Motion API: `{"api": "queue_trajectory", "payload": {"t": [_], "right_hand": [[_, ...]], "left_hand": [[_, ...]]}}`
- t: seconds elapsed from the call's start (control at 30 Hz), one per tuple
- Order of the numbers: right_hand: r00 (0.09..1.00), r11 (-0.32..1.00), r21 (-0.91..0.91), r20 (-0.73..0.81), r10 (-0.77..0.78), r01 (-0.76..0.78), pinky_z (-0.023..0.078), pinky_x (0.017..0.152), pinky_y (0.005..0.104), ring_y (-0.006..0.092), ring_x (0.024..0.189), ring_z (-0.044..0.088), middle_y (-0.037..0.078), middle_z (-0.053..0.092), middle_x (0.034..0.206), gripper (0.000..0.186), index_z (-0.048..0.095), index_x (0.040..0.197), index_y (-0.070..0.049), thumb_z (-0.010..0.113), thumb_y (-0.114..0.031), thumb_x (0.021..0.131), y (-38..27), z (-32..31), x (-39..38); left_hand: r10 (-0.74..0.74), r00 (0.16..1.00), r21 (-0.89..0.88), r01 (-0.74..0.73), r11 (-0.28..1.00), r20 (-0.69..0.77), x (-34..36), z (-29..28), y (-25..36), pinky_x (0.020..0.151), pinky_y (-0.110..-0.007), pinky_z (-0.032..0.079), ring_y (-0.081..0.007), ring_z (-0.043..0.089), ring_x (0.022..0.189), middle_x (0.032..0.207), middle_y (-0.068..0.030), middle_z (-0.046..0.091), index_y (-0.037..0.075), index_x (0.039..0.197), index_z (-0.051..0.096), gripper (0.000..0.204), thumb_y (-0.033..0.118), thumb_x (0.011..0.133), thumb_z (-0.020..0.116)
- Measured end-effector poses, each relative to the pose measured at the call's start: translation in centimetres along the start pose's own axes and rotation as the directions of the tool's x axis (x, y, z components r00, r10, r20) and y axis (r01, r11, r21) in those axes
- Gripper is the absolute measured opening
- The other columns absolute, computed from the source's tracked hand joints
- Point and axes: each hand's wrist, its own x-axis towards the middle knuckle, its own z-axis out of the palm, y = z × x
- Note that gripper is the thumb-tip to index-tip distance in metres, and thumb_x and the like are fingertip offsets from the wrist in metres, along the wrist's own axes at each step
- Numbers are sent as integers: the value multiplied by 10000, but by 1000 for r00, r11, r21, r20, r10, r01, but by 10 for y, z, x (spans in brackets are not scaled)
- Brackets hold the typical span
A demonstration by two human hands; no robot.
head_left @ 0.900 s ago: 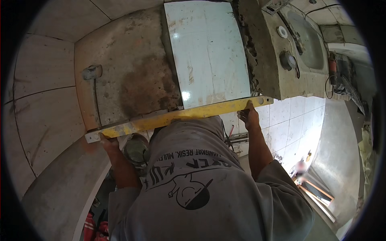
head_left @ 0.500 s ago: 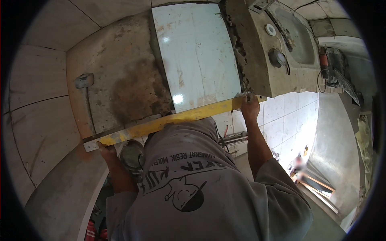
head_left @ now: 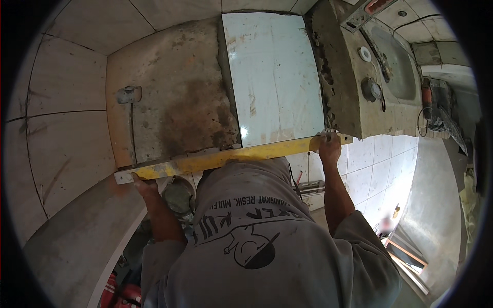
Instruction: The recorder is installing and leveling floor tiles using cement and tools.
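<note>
A long yellow straightedge [head_left: 226,157], smeared with grey, lies across the front edge of a rough cement counter [head_left: 174,61]. My left hand [head_left: 146,186] is closed round its left end, thumb on top. Near the other end, my right hand [head_left: 330,146] grips it, fingertips over the upper side. Behind the bar is a glossy white tile [head_left: 275,77] with brownish smears. Its near edge runs along the bar, and I cannot tell whether they touch. A mallet [head_left: 129,94] rests on the bare cement at left, its handle pointing toward the bar's left end.
At right, a raised cement ledge [head_left: 341,77] carries a round tape measure [head_left: 371,89], a white tape roll [head_left: 364,54] and a sink basin [head_left: 395,61]. A metal level [head_left: 367,14] lies at the far right. Below the counter stands a bucket [head_left: 178,195].
The view has shifted, so the counter and its things appear further right and slightly lower. Both hands keep their grip on the straightedge, which stays along the counter's front edge.
</note>
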Motion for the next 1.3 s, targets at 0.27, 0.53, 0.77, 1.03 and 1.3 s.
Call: {"api": "queue_trajectory", "payload": {"t": [0.27, 0.53, 0.77, 1.03, 1.3], "right_hand": [[1000, 999, -40, -3, -2, 2, 451, 900, 511, 428, 1037, 544, 241, 573, 1069, 308, 579, 1060, -3, 630, -217, 844, -1, 3, -1], [999, 998, -59, 48, -17, 20, 422, 944, 537, 455, 1095, 525, 287, 574, 1147, 425, 532, 1158, 30, 622, -220, 826, 4, 13, 11], [994, 989, -134, 90, 66, -54, 379, 989, 518, 404, 1119, 547, 222, 624, 1151, 411, 588, 1146, -15, 638, -263, 822, 0, 19, 20], [990, 984, -162, 101, 94, -77, 320, 1035, 518, 365, 1151, 550, 175, 635, 1182, 413, 617, 1147, -53, 650, -310, 825, -8, 13, 23], [983, 958, -272, 129, 131, -92, 240, 1085, 530, 376, 1234, 491, 189, 621, 1213, 594, 597, 1176, -34, 703, -472, 789, -27, 6, 18]], "left_hand": [[14, 999, -7, -14, 1000, 32, 16, -12, 0, 1027, -491, 413, -331, 524, 1202, 1301, -174, 522, 3, 1369, 407, 513, 379, 1022, 448], [9, 1000, 33, -9, 999, -21, 12, -7, 2, 1027, -488, 417, -335, 522, 1208, 1325, -181, 510, -8, 1362, 416, 518, 378, 1019, 458], [19, 1000, 54, -18, 998, -15, 16, -9, 3, 1048, -499, 404, -331, 497, 1240, 1355, -176, 488, 5, 1379, 404, 523, 377, 1016, 461], [-2, 1000, 56, 4, 998, -27, 14, -6, 5, 1051, -500, 404, -333, 493, 1243, 1358, -169, 485, 23, 1397, 384, 535, 390, 1015, 458], [5, 998, 78, -1, 997, -63, 15, -4, 6, 1065, -507, 384, -331, 489, 1247, 1372, -163, 473, 27, 1406, 375, 552, 402, 1012, 466]]}}
